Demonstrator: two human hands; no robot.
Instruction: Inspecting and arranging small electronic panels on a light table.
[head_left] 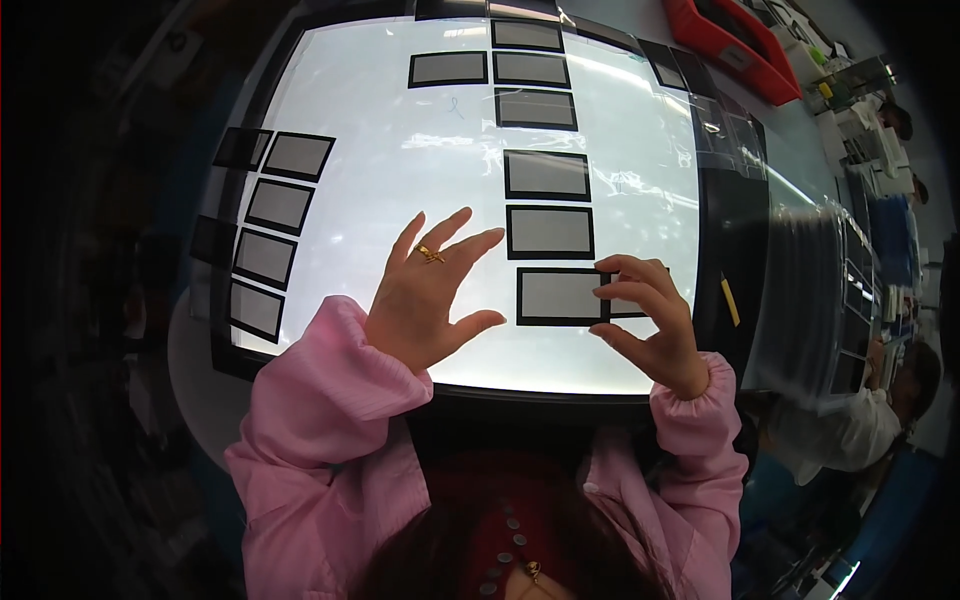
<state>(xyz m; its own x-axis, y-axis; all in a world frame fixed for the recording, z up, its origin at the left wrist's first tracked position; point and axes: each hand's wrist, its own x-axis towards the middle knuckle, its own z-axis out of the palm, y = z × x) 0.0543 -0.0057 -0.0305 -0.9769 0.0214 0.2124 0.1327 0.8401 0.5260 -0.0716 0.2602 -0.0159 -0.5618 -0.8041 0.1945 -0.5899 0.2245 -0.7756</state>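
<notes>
My left hand (425, 290), with a gold ring on one finger, hovers over the lit white panel (400, 180), its fingers spread and holding nothing. To its right, my right hand (655, 315) has its thumb and fingertips on the right-hand corners of a black-framed grey rectangular panel (557, 297). Part of another framed panel (628, 305) shows behind those fingers; the rest is hidden. Just above the held panel lies a similar framed panel (550, 232), with another framed panel (547, 176) beyond it.
Several more framed panels (278, 205) line the left side, and others (530, 69) lie at the far side. A red tray (735, 50) stands at the back right. On the right are a yellow stick-like object (730, 302), stacked clear sheets (800, 290) and another person (850, 430).
</notes>
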